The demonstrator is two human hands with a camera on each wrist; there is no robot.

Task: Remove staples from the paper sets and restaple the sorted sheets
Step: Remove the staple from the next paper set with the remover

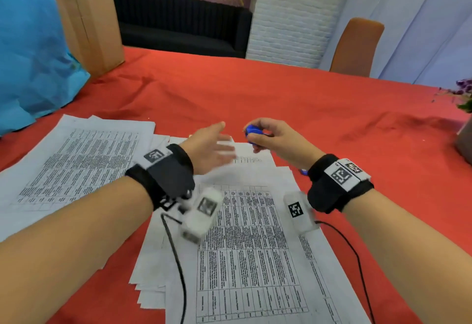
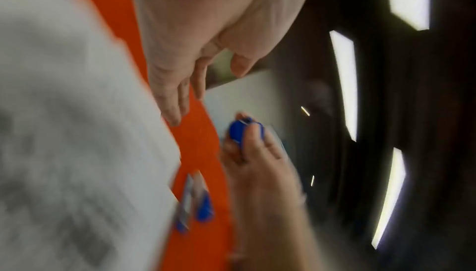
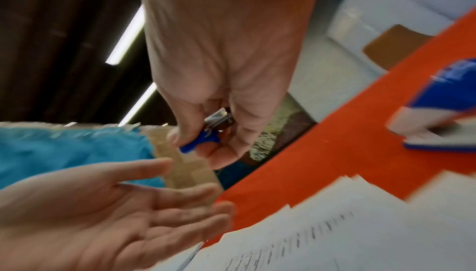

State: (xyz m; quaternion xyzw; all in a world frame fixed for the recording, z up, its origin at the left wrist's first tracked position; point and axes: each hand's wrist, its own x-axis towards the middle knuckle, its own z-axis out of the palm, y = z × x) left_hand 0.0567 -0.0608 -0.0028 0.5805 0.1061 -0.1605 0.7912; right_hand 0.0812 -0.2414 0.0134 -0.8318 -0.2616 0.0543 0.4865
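Note:
Printed paper sets lie on the red tablecloth: one spread at the left and a fanned stack in front of me. My right hand is raised above the stack's far edge and pinches a blue staple remover between thumb and fingers; its metal jaws show in the right wrist view. My left hand hovers just left of it, motion-blurred, with straight fingers, palm turned towards the right hand, holding nothing. A blue and white stapler lies on the cloth to the right of the papers.
A crumpled blue sheet and a cardboard box stand at the far left. An orange chair is behind the table. A plant with purple flowers sits at the right edge. Black cables trail over the papers.

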